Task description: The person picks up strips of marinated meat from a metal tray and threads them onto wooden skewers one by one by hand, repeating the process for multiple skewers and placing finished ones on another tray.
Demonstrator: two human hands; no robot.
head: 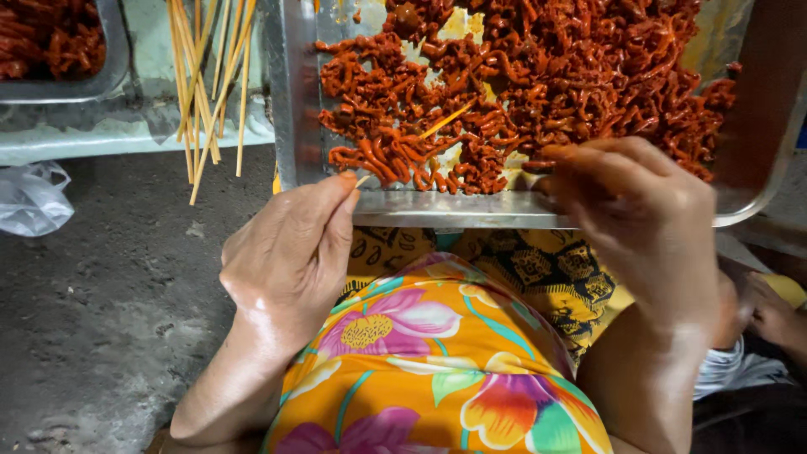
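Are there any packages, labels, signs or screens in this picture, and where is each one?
Labels, signs, screens: none in view.
Plastic bag: far left, on the dark ground below the pale ledge; crumpled, clear to whitish, nothing printed that I can see.

The left hand [290, 252] pinches a thin bamboo skewer [420, 134] over red marinated meat strips [538, 76] in a shallow metal tray [294, 101]; the right hand [639, 219] picks at them.

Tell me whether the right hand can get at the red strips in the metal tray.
Probably yes: the right hand already sits at the metal tray's near rim, fingertips touching the red strips, nothing between.
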